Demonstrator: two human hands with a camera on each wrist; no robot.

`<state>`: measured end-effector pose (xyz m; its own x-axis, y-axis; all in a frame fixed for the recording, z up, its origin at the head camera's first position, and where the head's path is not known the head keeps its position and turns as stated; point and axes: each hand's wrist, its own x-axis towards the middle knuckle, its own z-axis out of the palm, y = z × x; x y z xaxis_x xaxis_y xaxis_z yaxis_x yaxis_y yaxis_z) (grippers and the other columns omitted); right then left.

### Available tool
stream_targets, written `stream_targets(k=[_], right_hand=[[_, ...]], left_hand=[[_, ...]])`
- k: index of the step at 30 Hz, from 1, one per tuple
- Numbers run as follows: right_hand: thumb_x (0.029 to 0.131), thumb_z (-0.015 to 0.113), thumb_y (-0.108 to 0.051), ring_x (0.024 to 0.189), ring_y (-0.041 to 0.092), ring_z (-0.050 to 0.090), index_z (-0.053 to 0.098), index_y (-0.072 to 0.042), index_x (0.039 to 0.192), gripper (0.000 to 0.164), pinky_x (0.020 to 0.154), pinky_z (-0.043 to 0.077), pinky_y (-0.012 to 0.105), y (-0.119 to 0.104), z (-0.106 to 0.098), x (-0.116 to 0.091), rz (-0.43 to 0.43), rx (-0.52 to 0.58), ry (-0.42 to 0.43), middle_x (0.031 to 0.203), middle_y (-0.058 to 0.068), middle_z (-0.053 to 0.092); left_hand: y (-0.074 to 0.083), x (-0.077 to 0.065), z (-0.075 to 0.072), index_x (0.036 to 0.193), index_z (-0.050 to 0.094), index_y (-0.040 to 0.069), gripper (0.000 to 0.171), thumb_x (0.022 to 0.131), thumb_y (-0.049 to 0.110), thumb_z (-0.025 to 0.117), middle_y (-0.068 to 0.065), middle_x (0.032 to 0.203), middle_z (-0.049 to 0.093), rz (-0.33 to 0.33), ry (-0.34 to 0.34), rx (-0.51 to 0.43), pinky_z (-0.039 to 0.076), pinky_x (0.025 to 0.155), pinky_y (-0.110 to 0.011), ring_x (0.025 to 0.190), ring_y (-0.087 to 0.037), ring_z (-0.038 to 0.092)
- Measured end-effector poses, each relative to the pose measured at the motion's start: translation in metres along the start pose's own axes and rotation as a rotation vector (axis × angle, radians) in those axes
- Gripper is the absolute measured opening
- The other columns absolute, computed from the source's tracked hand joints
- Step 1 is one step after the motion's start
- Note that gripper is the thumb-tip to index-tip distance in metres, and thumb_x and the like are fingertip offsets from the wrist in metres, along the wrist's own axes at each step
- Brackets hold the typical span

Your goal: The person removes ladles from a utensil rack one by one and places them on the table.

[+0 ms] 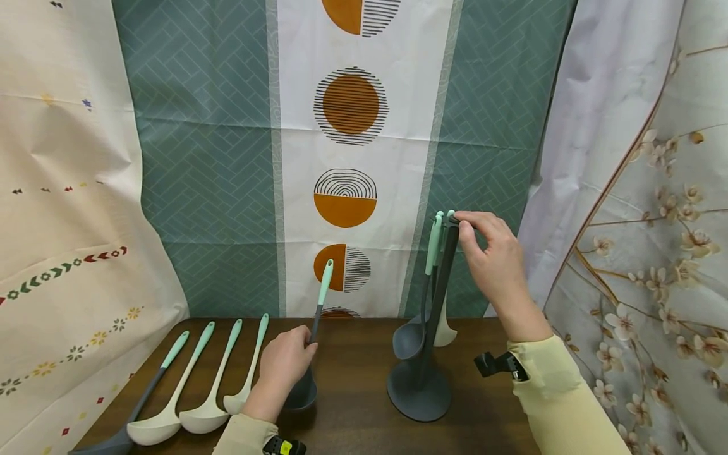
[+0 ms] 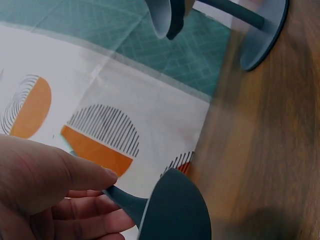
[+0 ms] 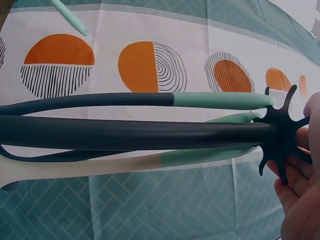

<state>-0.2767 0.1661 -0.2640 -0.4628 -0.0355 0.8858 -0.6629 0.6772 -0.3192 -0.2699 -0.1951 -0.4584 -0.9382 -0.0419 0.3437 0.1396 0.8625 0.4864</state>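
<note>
Head view: our left hand (image 1: 289, 357) is pinching the dark ladle (image 1: 324, 287), near upright over the desk (image 1: 352, 379); farther out, our right hand (image 1: 495, 253) is gripping the top of the rack (image 1: 438, 300), and we should be bracing it against tipping.

Left hand (image 1: 288, 355): lower of the two, thumb and fingers pinched. Right hand (image 1: 496, 254): higher, fingers bent, thumb opposed.

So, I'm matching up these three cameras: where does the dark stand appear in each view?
Head: dark stand right of centre.
Left wrist: dark stand at upper right, partly cut off.
Right wrist: dark stand across the middle, top end rightward.
Shared landmark: white panel with orange shapes.
</note>
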Motion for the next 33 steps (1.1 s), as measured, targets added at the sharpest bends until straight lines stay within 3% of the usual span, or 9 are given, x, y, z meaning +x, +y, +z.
stream_targets(k=[17, 33], right_hand=[[0.114, 0.058, -0.030, 0.130, 0.034, 0.063, 0.079, -0.010, 0.134, 0.035, 0.108, 0.047, 0.063, 0.002, 0.001, 0.000, 0.003, 0.000, 0.001, 0.135, 0.010, 0.074], [0.115, 0.058, -0.029, 0.133, 0.035, 0.061, 0.078, -0.009, 0.134, 0.035, 0.110, 0.046, 0.063, 0.003, 0.001, 0.000, -0.005, 0.013, 0.003, 0.136, 0.011, 0.074]], left_hand=[[-0.024, 0.005, 0.008, 0.091, 0.072, 0.006, 0.016, 0.098, 0.014, 0.083, -0.003, 0.073, 0.063, -0.094, -0.054, 0.031, 0.047, 0.055, -0.038, 0.062, -0.021, 0.057], [-0.036, 0.004, 0.008, 0.086, 0.071, 0.007, 0.020, 0.098, 0.017, 0.083, -0.001, 0.071, 0.062, -0.109, -0.079, 0.066, 0.049, 0.058, -0.040, 0.063, -0.021, 0.058]])
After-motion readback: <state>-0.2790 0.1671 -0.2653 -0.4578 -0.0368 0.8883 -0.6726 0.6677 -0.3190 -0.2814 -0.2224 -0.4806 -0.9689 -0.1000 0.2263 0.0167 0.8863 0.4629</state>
